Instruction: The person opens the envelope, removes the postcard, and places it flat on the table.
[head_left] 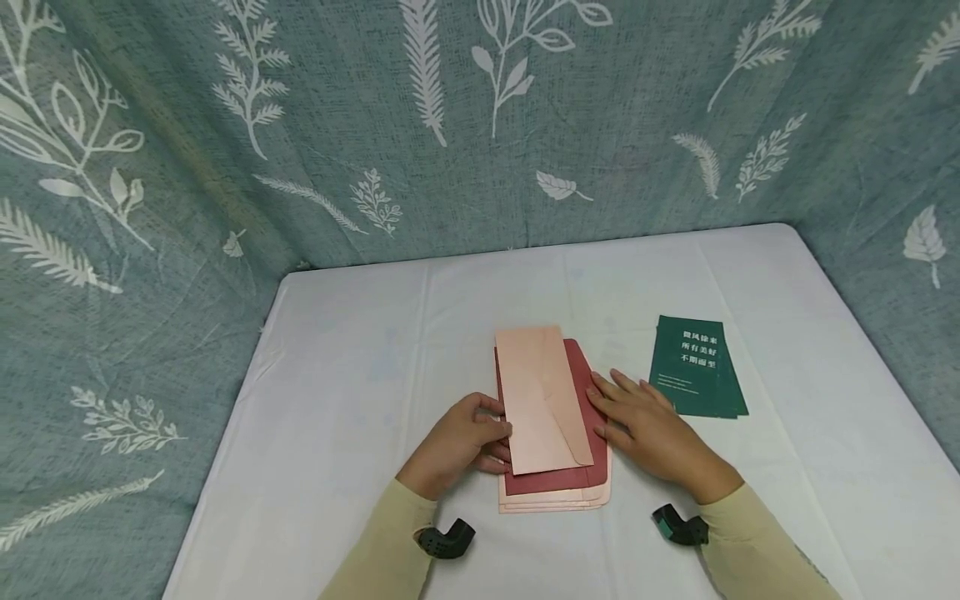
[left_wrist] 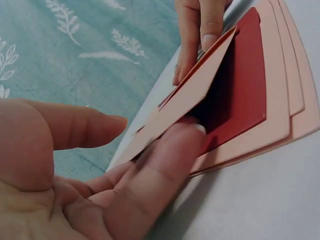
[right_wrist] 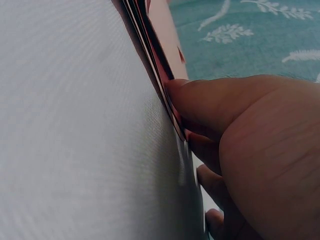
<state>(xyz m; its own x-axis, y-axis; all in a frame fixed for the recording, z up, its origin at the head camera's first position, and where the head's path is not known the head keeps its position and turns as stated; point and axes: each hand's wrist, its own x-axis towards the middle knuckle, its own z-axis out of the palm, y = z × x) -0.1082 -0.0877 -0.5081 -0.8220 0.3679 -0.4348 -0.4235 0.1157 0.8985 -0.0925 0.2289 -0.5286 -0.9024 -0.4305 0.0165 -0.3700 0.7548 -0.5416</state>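
Note:
A long pale pink envelope [head_left: 542, 392] lies at a slant over a dark red envelope [head_left: 588, 400], with more pale pink envelopes [head_left: 555, 502] beneath them. At the left edge of this stack is my left hand [head_left: 468, 437]. In the left wrist view its fingers [left_wrist: 170, 150] are under the raised near side of the top envelope [left_wrist: 175, 107], while the thumb stands apart from the paper. My right hand [head_left: 652, 429] rests at the stack's right edge, fingers extended. Its thumb [right_wrist: 187, 95] touches the edges of the envelopes in the right wrist view.
Green cards [head_left: 686, 367] with white print lie overlapped beyond my right hand. A white cloth covers the table [head_left: 360, 350]. Green leaf-patterned curtains [head_left: 465, 183] hang behind and beside it. A black camera mount [head_left: 446, 540] sits on each wrist.

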